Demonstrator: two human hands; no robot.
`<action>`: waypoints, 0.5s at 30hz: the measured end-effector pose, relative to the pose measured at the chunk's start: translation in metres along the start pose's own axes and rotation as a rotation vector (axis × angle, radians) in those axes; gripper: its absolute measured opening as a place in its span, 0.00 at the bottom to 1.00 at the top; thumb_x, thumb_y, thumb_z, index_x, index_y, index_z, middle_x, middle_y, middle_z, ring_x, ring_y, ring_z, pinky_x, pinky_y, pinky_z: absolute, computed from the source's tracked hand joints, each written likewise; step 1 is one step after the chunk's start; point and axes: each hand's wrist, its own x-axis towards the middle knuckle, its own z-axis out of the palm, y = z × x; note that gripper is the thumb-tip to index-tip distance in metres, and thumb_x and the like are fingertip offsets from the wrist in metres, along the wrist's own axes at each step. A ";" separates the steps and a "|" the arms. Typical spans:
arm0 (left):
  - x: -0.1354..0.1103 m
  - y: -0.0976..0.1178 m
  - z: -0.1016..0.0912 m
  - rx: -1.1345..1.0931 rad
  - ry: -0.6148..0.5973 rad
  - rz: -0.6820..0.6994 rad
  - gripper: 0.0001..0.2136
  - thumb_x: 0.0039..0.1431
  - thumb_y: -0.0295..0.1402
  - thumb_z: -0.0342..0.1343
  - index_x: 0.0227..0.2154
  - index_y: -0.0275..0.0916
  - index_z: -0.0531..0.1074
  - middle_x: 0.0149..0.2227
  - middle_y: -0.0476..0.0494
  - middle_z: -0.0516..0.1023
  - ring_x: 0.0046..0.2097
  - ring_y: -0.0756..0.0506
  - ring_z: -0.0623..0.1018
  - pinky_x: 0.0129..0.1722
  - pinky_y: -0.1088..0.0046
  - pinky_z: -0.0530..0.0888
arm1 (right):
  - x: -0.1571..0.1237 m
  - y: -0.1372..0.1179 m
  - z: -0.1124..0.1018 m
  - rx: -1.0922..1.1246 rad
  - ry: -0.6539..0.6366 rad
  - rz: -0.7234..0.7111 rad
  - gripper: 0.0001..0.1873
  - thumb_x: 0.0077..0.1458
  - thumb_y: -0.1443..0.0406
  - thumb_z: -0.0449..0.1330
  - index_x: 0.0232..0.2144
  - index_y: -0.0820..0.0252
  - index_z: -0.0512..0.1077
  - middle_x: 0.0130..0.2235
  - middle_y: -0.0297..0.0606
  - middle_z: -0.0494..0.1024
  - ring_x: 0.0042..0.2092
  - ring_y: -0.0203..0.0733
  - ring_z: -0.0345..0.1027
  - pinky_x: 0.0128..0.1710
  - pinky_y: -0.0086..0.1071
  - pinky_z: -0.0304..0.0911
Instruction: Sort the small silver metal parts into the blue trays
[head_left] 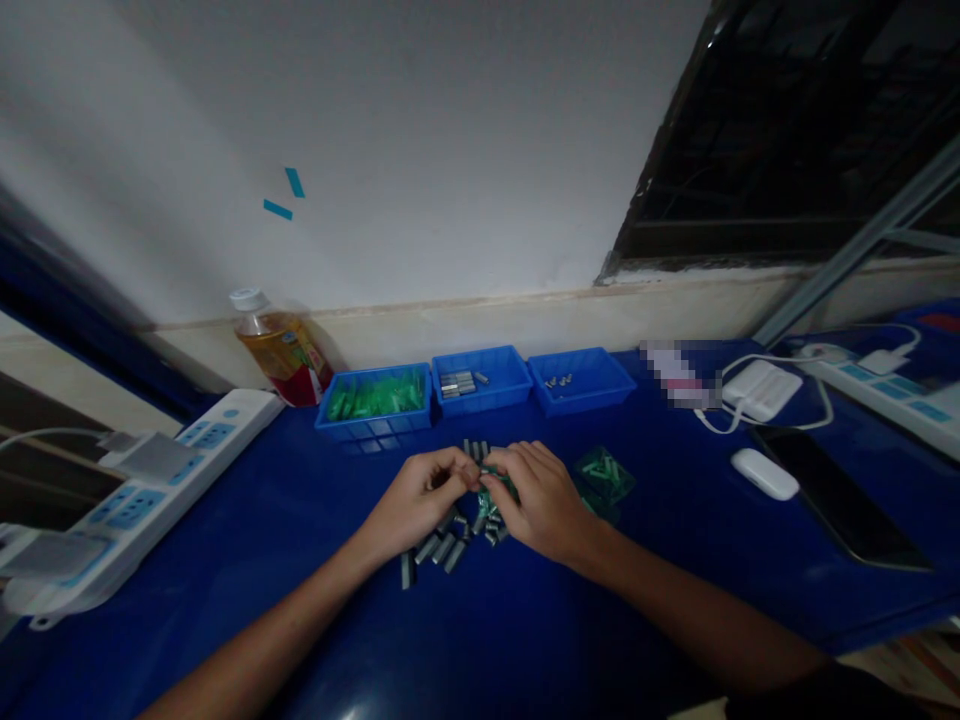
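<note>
My left hand (426, 497) and my right hand (541, 503) meet over the middle of the blue table, fingertips pinched close together. Green plastic film (504, 484), apparently a small bag, shows between the thumb and fingers of my right hand. What my left fingertips pinch is too small to make out. Below and around the hands lie several grey metal blocks (444, 548) and small metal screw-like pieces (492, 528), partly hidden by the hands. Beside my right wrist rests a clear green bag (604, 472) with small pieces in it.
Along the wall stand a blue bin of green bags (379, 394), a blue bin with metal blocks (495, 390) and a blue bin with small screws (581, 385). A drink bottle (281, 350) and power strip (202, 450) are left; a phone (840, 495) and white case (765, 474) right.
</note>
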 end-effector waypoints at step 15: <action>0.005 -0.017 -0.012 0.747 -0.051 0.011 0.09 0.57 0.36 0.54 0.38 0.40 0.71 0.35 0.46 0.75 0.34 0.46 0.75 0.33 0.73 0.67 | -0.001 0.128 -0.023 -0.405 0.262 0.422 0.11 0.58 0.60 0.56 0.29 0.60 0.72 0.34 0.41 0.74 0.41 0.47 0.62 0.40 0.38 0.55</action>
